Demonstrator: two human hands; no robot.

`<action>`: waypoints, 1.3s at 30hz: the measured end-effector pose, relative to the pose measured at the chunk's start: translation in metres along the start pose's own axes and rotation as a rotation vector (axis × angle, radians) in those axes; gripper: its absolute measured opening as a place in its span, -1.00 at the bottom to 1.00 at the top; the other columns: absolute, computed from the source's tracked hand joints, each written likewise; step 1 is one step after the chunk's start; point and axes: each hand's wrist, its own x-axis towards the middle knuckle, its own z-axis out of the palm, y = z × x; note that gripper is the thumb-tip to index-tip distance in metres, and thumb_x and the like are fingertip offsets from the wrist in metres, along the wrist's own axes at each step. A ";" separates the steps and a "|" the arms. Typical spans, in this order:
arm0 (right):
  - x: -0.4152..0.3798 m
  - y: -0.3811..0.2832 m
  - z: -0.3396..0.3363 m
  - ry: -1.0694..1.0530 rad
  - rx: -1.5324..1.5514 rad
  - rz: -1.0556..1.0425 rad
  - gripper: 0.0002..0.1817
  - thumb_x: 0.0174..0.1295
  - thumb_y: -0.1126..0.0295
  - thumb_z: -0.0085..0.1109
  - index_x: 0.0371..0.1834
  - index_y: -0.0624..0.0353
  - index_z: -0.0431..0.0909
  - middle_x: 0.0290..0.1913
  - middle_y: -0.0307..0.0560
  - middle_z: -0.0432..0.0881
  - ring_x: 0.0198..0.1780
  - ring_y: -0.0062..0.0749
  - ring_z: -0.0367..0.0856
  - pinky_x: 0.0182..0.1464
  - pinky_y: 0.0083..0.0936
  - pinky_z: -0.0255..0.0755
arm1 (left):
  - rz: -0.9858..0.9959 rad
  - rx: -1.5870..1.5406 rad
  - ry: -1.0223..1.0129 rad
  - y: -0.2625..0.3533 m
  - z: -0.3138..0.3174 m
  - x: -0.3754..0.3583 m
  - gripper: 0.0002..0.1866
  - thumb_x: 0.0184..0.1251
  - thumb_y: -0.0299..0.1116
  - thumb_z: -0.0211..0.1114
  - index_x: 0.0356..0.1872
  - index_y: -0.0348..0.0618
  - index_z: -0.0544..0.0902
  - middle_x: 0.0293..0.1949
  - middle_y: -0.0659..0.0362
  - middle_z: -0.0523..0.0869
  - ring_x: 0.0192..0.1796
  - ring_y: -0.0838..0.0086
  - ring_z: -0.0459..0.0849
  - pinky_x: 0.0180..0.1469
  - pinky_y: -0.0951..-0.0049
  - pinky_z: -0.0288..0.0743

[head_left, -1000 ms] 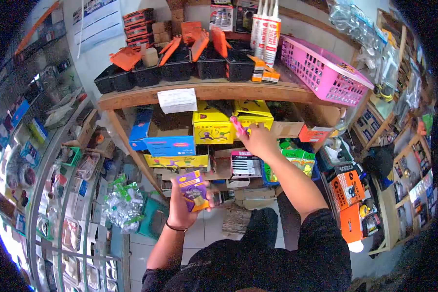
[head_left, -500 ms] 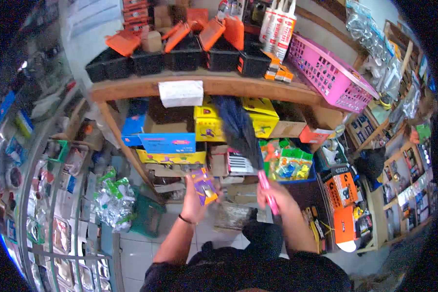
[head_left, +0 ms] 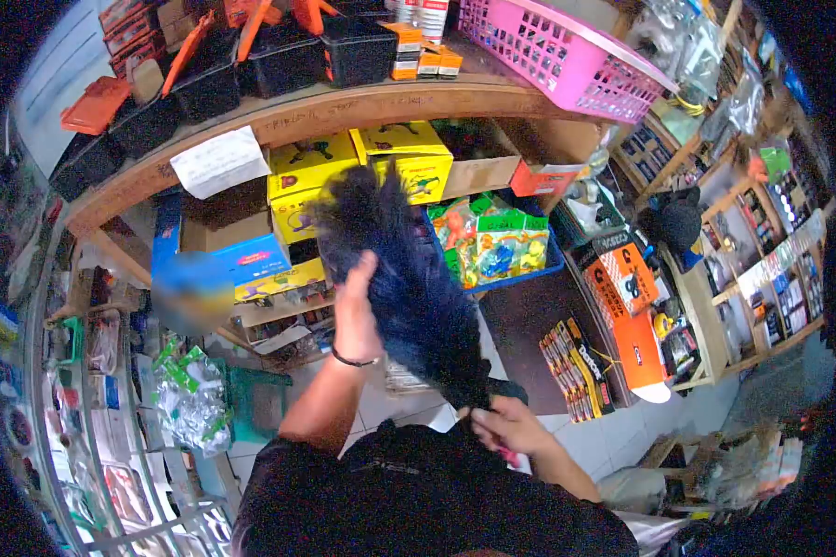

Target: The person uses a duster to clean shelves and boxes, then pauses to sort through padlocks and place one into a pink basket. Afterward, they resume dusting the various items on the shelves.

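A feather duster (head_left: pixel 404 278) with dark blue-black feathers extends from the middle shelves down to my body. My right hand (head_left: pixel 515 427) is closed round its handle, and a bit of pink shows below the fingers. My left hand (head_left: pixel 355 316), with a dark band at the wrist, is raised against the left side of the feathers. Its fingers are stretched upward, and no packet shows in it. Left of it, a blurred blue and yellow patch (head_left: pixel 193 292) lies in front of the blue box (head_left: pixel 246 260); what it is, I cannot tell.
Yellow boxes (head_left: pixel 404 153) and a blue tray (head_left: pixel 515 278) of bagged goods sit under the wooden shelf edge (head_left: pixel 344 116). Above is a pink basket (head_left: pixel 567 60). Orange boxes (head_left: pixel 627 278) stand right; plastic-wrapped goods (head_left: pixel 190 399) are at lower left.
The purple and yellow packet no longer shows in my left hand. My right hand has lowered, and the duster's feathers have come down and nearer, beside my left hand. The view has shifted right.
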 end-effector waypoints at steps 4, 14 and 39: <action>0.013 -0.007 0.022 -0.060 -0.112 -0.081 -0.75 0.23 0.24 -0.14 -0.48 0.17 0.40 -0.71 -0.37 0.27 -0.68 -0.71 0.23 -0.65 -0.69 0.14 | 0.038 -0.157 -0.481 0.031 0.003 0.015 -0.33 0.13 0.18 -0.15 0.12 -0.15 0.24 0.02 0.05 0.40 -0.02 0.20 0.44 0.00 0.20 0.34; 0.022 0.011 0.009 -0.018 -0.156 -0.123 -0.65 0.25 0.17 -0.19 -0.51 0.19 0.43 -0.71 -0.35 0.29 -0.66 -0.67 0.23 -0.61 -0.66 0.15 | 0.014 0.496 -0.423 0.036 -0.021 0.031 -0.33 0.17 0.18 -0.27 0.20 -0.06 0.14 0.09 0.05 0.35 0.07 0.21 0.38 0.10 0.15 0.23; 0.057 -0.025 0.003 -0.405 -0.238 0.044 -0.66 0.24 0.16 -0.18 -0.33 0.20 0.50 -0.73 -0.36 0.28 -0.72 -0.71 0.19 -0.69 -0.72 0.10 | 0.194 -0.040 -0.543 0.085 -0.066 -0.020 -0.43 0.20 0.13 -0.22 0.02 -0.13 0.33 -0.02 0.03 0.45 -0.09 0.19 0.51 -0.02 0.18 0.36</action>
